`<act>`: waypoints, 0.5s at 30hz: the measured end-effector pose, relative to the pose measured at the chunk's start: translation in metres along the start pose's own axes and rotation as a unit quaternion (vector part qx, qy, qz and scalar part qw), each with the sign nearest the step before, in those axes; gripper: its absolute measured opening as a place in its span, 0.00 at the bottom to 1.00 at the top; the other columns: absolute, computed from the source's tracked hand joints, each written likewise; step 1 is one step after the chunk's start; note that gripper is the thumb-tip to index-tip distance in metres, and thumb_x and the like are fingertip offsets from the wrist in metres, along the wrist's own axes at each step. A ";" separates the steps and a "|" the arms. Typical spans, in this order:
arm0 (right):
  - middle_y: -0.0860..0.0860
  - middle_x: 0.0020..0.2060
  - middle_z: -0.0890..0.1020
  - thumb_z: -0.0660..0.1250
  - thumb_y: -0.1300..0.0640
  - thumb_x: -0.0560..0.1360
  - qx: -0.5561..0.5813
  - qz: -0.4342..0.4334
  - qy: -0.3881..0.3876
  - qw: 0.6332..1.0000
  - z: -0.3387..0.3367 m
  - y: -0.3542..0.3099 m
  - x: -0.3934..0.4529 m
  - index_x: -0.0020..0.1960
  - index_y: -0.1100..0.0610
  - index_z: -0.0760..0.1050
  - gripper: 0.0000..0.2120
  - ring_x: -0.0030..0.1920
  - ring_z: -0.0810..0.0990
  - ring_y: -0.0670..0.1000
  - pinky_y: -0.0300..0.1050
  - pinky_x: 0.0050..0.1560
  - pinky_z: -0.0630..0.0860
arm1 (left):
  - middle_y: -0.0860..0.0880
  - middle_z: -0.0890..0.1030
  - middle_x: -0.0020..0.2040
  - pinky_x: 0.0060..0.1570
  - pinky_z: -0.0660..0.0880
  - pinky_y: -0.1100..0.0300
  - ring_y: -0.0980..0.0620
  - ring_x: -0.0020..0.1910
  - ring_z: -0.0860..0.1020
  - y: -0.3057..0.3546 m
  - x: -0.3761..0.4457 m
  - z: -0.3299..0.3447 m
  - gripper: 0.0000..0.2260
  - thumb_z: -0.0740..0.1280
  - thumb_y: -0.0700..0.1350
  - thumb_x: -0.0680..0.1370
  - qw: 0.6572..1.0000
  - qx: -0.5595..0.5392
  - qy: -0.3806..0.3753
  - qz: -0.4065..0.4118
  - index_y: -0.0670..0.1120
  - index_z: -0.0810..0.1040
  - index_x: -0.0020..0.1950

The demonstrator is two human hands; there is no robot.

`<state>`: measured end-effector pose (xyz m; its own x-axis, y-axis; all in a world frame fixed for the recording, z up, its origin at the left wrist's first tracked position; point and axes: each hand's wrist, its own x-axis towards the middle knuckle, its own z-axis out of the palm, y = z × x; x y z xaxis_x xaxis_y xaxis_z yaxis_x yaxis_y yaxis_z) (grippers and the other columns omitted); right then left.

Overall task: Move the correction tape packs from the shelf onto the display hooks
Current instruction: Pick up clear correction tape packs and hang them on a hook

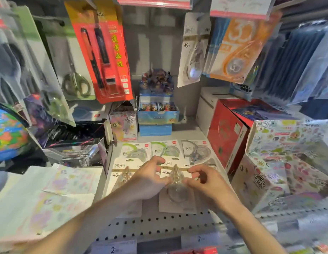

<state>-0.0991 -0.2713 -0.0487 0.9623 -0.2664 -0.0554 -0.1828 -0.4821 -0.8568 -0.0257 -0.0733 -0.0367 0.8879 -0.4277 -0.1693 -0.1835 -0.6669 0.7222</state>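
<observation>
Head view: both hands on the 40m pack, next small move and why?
Probably lift the 40m correction tape pack off the shelf toward the hook above. The left hand and right hand both pinch its clear blister from either side, yet the card appears to lie flat on the shelf. A matching hanging 40m pack marks the likely hook.

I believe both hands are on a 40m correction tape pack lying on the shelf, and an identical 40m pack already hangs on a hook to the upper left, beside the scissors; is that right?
Not quite: the hanging 40m pack is at the upper right, beside an orange 30m pack, not by the scissors. The head view shows it. The rest holds: the left hand and right hand both grasp the 40m pack on the shelf.
</observation>
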 end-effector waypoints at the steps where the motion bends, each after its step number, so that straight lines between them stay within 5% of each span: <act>1: 0.46 0.44 0.81 0.77 0.55 0.74 0.029 0.010 0.001 1.000 0.000 0.000 0.000 0.59 0.50 0.78 0.16 0.36 0.77 0.42 0.28 0.34 0.71 | 0.59 0.73 0.55 0.45 0.72 0.63 0.58 0.48 0.77 0.000 -0.001 0.000 0.29 0.72 0.56 0.76 1.000 -0.016 0.007 0.001 0.58 0.64 0.74; 7: 0.48 0.39 0.85 0.81 0.65 0.68 0.242 0.007 -0.036 0.970 -0.009 -0.008 0.000 0.64 0.59 0.78 0.26 0.35 0.85 0.39 0.31 0.36 0.78 | 0.56 0.78 0.57 0.38 0.74 0.75 0.59 0.44 0.82 0.008 -0.008 0.000 0.39 0.79 0.48 0.73 0.988 -0.134 0.075 0.012 0.58 0.62 0.79; 12: 0.57 0.45 0.87 0.75 0.71 0.74 0.309 0.006 -0.032 0.951 -0.010 -0.040 0.006 0.63 0.59 0.76 0.21 0.37 0.88 0.46 0.36 0.33 0.81 | 0.56 0.86 0.43 0.39 0.76 0.71 0.63 0.38 0.82 0.015 -0.023 -0.016 0.27 0.77 0.37 0.74 0.958 -0.244 0.135 0.067 0.45 0.75 0.71; 15: 0.58 0.48 0.89 0.75 0.69 0.74 0.337 -0.016 -0.061 0.940 -0.002 -0.060 0.008 0.63 0.57 0.76 0.20 0.41 0.89 0.51 0.40 0.35 0.82 | 0.58 0.87 0.44 0.41 0.76 0.72 0.64 0.40 0.83 0.013 -0.034 -0.035 0.22 0.77 0.38 0.74 0.948 -0.248 0.175 0.094 0.47 0.79 0.67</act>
<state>-0.0808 -0.2458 0.0033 0.9886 -0.1430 -0.0470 -0.0238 0.1598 -0.9869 -0.0439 -0.0459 0.0022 0.9607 -0.2236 0.1643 -0.2087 -0.1919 0.9590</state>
